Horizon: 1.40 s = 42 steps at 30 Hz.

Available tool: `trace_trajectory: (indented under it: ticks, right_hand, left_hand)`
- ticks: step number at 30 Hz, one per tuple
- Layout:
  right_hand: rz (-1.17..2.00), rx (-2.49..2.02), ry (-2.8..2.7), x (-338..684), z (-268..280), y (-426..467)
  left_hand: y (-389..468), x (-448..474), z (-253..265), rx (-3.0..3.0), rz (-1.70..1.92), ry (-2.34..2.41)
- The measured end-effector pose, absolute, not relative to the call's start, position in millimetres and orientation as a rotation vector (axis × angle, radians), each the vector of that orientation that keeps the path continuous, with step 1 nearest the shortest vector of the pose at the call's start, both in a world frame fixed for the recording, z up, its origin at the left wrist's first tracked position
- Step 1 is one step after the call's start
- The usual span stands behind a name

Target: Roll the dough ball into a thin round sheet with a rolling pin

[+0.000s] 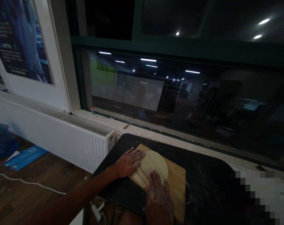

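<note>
A flat, pale round of dough (157,161) lies on a wooden board (178,179), covering much of its upper left part. My left hand (130,161) rests on the dough's left edge, fingers stretched out and dusted with flour. Nearer to me, my right hand (158,190) lies palm down over the dough's lower edge, also floury, its fingers extended. Between the two hands runs a pale straight ridge; whether it is a fold in the dough or a thin rolling pin, I cannot tell. My palms hide what lies under them.
The board sits on a black table (207,184) streaked with flour. Behind it are a windowsill (146,132) and a dark window. A white radiator (85,140) stands to the left. On the floor lie a white cable (31,182) and a blue sheet (27,156); a power strip (96,212) is below.
</note>
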State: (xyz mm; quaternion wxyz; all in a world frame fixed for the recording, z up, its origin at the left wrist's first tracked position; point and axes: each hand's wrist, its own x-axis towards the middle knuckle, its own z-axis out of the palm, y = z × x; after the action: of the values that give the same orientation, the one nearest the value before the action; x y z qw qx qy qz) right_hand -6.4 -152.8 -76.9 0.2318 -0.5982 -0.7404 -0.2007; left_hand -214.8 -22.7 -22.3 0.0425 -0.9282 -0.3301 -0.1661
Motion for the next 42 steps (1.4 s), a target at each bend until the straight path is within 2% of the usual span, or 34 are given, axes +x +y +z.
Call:
trace_trajectory:
  ticks: [5,10,13,16,20,28,34,37,42]
  right_hand:
    - [-0.517,-1.633,-1.951,-14,-87,-153]
    - [-0.361,-1.868,-2.138,16,-40,-119]
    - [-0.374,-2.075,-2.128,38,-11,-89]
    - [-0.361,-2.196,-2.042,51,-4,-68]
    - [-0.320,-2.161,-2.153,43,-17,-70]
    - [-0.532,-1.731,-2.055,-13,-60,-131]
    - [-0.675,-1.449,-2.025,-12,-100,-134]
    - [-0.635,-1.567,-2.017,4,-83,-117]
    - [-0.542,-1.955,-2.062,44,-26,-69]
  left_hand:
    - [-40,-229,-20,-2.839,-0.574,-0.981]
    - [15,-183,-18,-2.789,-0.473,-1.033]
    - [59,-146,-13,-2.803,-0.434,-1.036]
    - [81,-127,-11,-2.798,-0.430,-1.052]
    - [73,-141,-17,-2.807,-0.429,-1.061]
    - [-3,-211,-25,-2.782,-0.469,-1.095]
    - [-41,-237,-31,-2.799,-0.578,-1.133]
    - [-18,-217,-27,-2.779,-0.555,-1.099]
    - [58,-146,-14,-2.739,-0.461,-1.156]
